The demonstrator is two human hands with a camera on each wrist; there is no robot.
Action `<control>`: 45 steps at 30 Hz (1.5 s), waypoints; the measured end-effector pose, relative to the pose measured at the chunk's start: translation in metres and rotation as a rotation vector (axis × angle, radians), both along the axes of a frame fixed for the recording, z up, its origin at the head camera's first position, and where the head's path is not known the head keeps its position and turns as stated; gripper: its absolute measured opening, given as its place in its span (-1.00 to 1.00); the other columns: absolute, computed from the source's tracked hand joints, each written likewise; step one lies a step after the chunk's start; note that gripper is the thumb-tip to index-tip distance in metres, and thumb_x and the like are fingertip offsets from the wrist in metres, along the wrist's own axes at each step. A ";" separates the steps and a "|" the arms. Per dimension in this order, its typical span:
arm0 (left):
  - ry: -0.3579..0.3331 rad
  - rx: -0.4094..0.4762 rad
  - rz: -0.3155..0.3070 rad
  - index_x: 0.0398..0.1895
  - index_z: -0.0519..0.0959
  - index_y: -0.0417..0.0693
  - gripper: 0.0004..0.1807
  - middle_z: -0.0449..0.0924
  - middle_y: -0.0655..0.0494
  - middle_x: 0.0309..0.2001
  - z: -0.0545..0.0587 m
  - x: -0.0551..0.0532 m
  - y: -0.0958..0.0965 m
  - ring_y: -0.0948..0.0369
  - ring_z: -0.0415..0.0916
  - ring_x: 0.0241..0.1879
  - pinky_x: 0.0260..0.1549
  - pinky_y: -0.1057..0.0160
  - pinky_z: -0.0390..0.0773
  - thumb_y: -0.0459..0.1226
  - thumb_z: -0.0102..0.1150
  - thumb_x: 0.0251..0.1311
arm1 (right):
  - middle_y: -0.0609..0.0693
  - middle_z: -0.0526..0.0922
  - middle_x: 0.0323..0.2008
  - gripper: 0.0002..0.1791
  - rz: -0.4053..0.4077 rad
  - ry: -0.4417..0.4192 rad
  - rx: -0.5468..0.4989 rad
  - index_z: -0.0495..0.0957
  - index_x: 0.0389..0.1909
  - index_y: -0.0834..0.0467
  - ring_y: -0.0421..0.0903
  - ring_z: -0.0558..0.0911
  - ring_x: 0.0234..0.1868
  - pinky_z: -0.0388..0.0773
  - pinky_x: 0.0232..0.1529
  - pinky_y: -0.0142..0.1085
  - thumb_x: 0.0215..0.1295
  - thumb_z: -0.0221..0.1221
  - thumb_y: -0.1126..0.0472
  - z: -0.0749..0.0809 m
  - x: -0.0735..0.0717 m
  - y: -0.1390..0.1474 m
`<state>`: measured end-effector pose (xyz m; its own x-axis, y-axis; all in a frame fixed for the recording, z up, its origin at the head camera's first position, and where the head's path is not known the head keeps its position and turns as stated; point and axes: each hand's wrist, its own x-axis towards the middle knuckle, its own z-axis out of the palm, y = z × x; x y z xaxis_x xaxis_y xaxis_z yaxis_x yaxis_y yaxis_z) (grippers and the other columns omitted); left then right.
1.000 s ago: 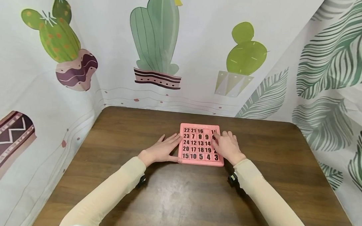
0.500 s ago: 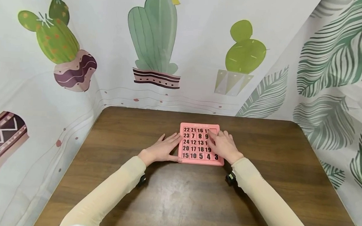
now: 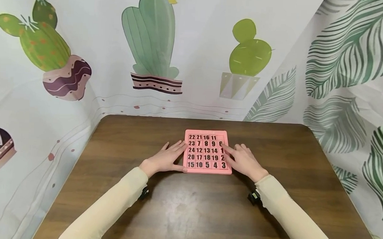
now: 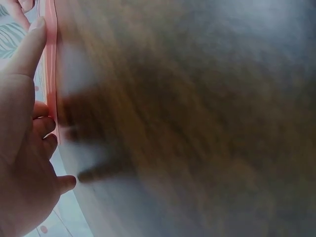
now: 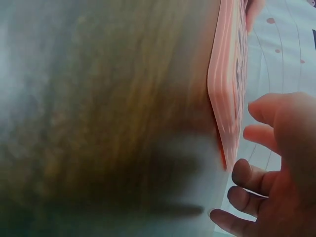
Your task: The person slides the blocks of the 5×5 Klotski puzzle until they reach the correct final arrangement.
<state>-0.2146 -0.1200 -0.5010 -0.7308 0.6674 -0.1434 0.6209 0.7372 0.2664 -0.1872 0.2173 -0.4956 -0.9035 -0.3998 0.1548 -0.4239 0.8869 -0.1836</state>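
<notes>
A pink sliding number puzzle (image 3: 206,154) lies flat on the table, its black-numbered tiles in rows with a gap at the far right corner, right of the 11. Against its left edge rests my left hand (image 3: 163,161), fingers spread and nearly straight, the thumb at the near left corner. In the left wrist view that thumb (image 4: 34,47) lies along the puzzle's pink side. My right hand (image 3: 245,162) reaches over the right edge, index fingertip at the tile 6 (image 3: 220,144) and thumb near the tile 2 (image 3: 223,158). Its other fingers bend loosely beyond the frame.
The brown wooden table (image 3: 182,210) extends around the puzzle on all sides. Behind it hangs a white cloth (image 3: 203,63) printed with cacti and leaves. A small dark wrist device (image 3: 254,197) sits under the right sleeve.
The tile 11 has slid left beside the 16, so the gap moved to the corner. My right hand followed it left, then drew back right to the tile 6. My left hand stayed put.
</notes>
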 end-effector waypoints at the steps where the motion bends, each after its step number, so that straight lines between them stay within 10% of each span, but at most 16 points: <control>1: -0.006 0.006 0.003 0.50 -0.14 0.02 0.17 -0.25 0.10 0.50 0.000 0.001 -0.001 0.18 -0.32 0.47 0.31 -0.19 -0.20 0.46 -0.06 -0.06 | -0.07 0.32 -0.56 -0.52 0.005 0.005 0.002 0.46 0.23 -0.06 -0.04 0.28 -0.43 0.17 -0.43 -0.26 0.30 0.06 -0.04 0.000 -0.001 -0.001; 23: -0.019 0.014 0.000 0.50 -0.13 0.00 0.17 -0.24 0.10 0.50 0.003 -0.001 0.002 0.17 -0.30 0.47 0.31 -0.20 -0.19 0.43 -0.01 -0.06 | 0.00 0.38 -0.50 -0.49 -0.057 -0.095 -0.009 0.39 0.29 -0.05 0.00 0.28 -0.39 0.17 -0.40 -0.22 0.33 0.02 -0.06 0.001 -0.029 -0.002; 36: 0.007 0.025 0.011 0.50 -0.13 0.01 0.17 -0.23 0.09 0.50 -0.002 0.002 -0.003 0.17 -0.28 0.46 0.30 -0.20 -0.17 0.46 -0.05 -0.06 | -0.12 0.41 -0.50 -0.52 0.094 -0.046 -0.023 0.45 0.23 -0.10 -0.10 0.28 -0.40 0.22 -0.35 -0.25 0.29 0.12 -0.05 0.005 0.012 0.014; 45: -0.009 0.024 -0.004 0.50 -0.15 0.01 0.16 -0.25 0.10 0.50 0.001 0.003 -0.001 0.16 -0.30 0.47 0.31 -0.20 -0.19 0.44 -0.06 -0.04 | -0.09 0.41 -0.50 -0.51 0.098 -0.011 0.020 0.45 0.23 -0.10 -0.09 0.28 -0.40 0.20 -0.36 -0.24 0.29 0.12 -0.07 0.003 0.014 0.018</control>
